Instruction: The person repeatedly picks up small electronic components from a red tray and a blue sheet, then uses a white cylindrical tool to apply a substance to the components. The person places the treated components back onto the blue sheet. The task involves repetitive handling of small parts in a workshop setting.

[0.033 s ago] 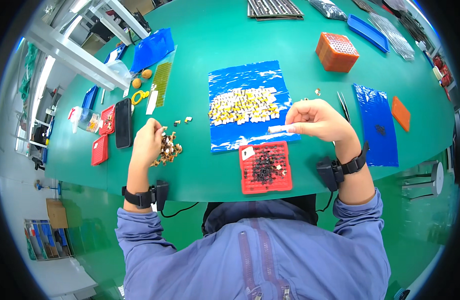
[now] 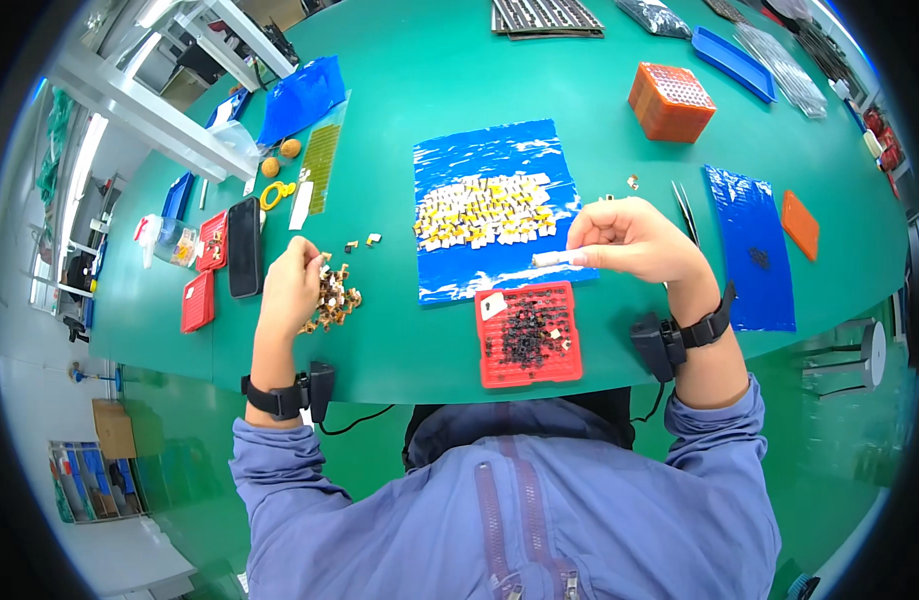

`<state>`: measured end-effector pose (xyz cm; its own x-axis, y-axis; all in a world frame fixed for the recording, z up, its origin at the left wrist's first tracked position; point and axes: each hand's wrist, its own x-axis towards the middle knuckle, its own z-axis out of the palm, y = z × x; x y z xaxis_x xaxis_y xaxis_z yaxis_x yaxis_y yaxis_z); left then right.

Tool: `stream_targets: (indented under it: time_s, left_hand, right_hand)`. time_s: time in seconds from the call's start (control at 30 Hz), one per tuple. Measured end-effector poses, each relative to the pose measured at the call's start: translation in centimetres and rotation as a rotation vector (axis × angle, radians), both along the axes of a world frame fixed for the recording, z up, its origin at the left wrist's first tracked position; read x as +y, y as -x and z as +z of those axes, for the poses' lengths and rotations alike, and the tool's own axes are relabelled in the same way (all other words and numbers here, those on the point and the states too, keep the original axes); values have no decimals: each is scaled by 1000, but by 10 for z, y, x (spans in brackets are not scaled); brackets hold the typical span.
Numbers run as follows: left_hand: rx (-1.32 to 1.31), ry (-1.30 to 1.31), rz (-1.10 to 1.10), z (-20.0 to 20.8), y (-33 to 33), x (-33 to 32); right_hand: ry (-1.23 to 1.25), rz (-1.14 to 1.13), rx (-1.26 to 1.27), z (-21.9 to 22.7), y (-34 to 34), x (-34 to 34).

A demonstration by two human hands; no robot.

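My left hand point(image 2: 295, 280) is at the left edge of a loose pile of small brass-and-white parts point(image 2: 335, 300). Its thumb and fingertips are pinched together; whatever they hold is too small to make out. My right hand point(image 2: 635, 242) is over the right edge of a blue sheet point(image 2: 450, 285), with a short white tube-like piece point(image 2: 552, 259) at its closed fingertips. Many small white-and-yellow parts point(image 2: 490, 210) are spread in a block on that sheet. Just below it, a red tray point(image 2: 492, 375) contains small black parts point(image 2: 528, 335) and a few whitish ones.
Tweezers point(image 2: 686, 212) and a second blue sheet point(image 2: 730, 290) are right of my right hand. Farther back stands a stack of orange trays point(image 2: 672, 105). Left of my left hand are a black phone point(image 2: 246, 245), red boxes point(image 2: 198, 302) and yellow scissors point(image 2: 276, 194).
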<state>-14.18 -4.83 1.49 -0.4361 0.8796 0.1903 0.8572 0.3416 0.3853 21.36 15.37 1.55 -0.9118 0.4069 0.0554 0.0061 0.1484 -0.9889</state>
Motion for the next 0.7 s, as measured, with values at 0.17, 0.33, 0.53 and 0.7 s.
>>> stream_targets:
  time_s: [0.17, 0.33, 0.53, 0.7]
  left_hand:
    - [-681, -47, -180, 24, -31, -1]
    - [-735, -109, -554, 32, -96, 24]
    - [-1398, -180, -543, 7, -135, 59]
    - [-1821, -239, -388, -19, -147, 65]
  right_hand:
    - [-15, 79, -50, 4, 3, -5]
    - [-3, 112, -32, -1, 4, -8]
    - [-34, 39, -40, 5, 6, -9]
    - [-26, -5, -15, 7, 9, -11]
